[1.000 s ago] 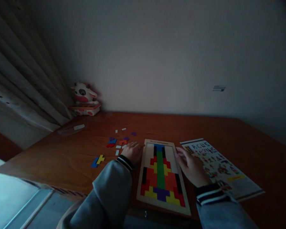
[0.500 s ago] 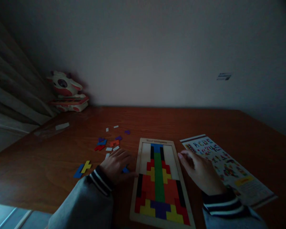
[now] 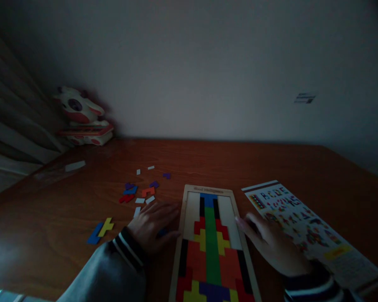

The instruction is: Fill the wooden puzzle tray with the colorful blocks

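Note:
A wooden puzzle board (image 3: 180, 251) lies between my hands, its frame partly filled with flat coloured pieces. A long green piece (image 3: 212, 247) runs up the middle, with red, yellow, orange and black pieces on both sides. Pale bare areas show at the upper left and upper right. My left hand (image 3: 154, 226) rests at the board's left edge, fingers apart, over a blue piece (image 3: 162, 231) that it mostly hides. At the right edge, my right hand (image 3: 267, 239) has its thumb against the frame, fingers loosely curled and apart, with nothing seen in them.
Several loose puzzle pieces (image 3: 148, 191) lie left of the board. A blue piece (image 3: 95, 233) and a yellow piece (image 3: 106, 227) sit nearer me. A printed pattern sheet (image 3: 302, 222) lies under and beyond my right hand. At the back left stands a cow-shaped toy (image 3: 82, 113).
My view has tilted and shifted slightly, so the board sits lower. My right thumb has come onto the board's right edge. The left hand stays beside the left edge.

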{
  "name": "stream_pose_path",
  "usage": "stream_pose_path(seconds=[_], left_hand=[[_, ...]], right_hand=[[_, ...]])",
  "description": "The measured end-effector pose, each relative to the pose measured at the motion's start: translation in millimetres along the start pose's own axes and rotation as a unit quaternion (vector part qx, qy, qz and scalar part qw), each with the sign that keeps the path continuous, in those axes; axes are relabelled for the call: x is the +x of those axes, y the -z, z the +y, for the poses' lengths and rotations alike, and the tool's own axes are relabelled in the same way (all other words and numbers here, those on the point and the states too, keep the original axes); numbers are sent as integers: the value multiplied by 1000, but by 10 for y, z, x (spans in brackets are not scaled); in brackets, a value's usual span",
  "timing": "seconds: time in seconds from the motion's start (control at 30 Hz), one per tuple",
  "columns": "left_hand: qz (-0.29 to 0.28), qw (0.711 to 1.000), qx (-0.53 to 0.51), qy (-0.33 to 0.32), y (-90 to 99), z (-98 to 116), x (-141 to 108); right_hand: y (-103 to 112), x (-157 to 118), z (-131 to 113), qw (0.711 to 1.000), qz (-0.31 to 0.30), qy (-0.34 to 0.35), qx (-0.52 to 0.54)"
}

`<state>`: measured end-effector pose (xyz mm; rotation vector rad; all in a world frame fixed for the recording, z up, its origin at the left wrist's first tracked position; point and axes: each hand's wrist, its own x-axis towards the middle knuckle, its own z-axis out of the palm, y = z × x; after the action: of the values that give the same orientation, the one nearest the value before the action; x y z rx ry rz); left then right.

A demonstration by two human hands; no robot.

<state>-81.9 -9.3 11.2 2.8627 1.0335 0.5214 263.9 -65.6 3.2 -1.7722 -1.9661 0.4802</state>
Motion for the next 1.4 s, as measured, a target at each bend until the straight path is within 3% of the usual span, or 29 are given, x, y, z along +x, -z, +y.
stream_pose_path(seconds=[0.1,0.37,0.57,0.8,1.0,1.1,1.2,1.3,1.4], left_hand=[[0,1000,4,13,-10,-2,7],[4,1000,-5,27,-68,72,56],[26,1000,10,14,-48,90,88],[13,1000,-25,7,-41,127,49],[-3,1000,-7,16,-117,127,19],[31,999,21,25,-109,112,24],[94,992,44,65,-10,-3,-44],[118,982,78,124,119,-200,-214],[143,949,140,244,156,-358,-426]], right_hand=[[-57,-152,63,999,32,6,3],[63,-120,52,999,-27,-32,25],[4,-108,77,999,-23,6,-22],[-22,-96,27,996,-28,47,-65],[-90,-90,2,996,19,53,-63],[-113,-78,24,997,43,45,-46],[-96,-69,90,998,54,17,-17],[-62,-89,162,998,67,3,-14],[-51,-138,213,996,81,21,-28]])
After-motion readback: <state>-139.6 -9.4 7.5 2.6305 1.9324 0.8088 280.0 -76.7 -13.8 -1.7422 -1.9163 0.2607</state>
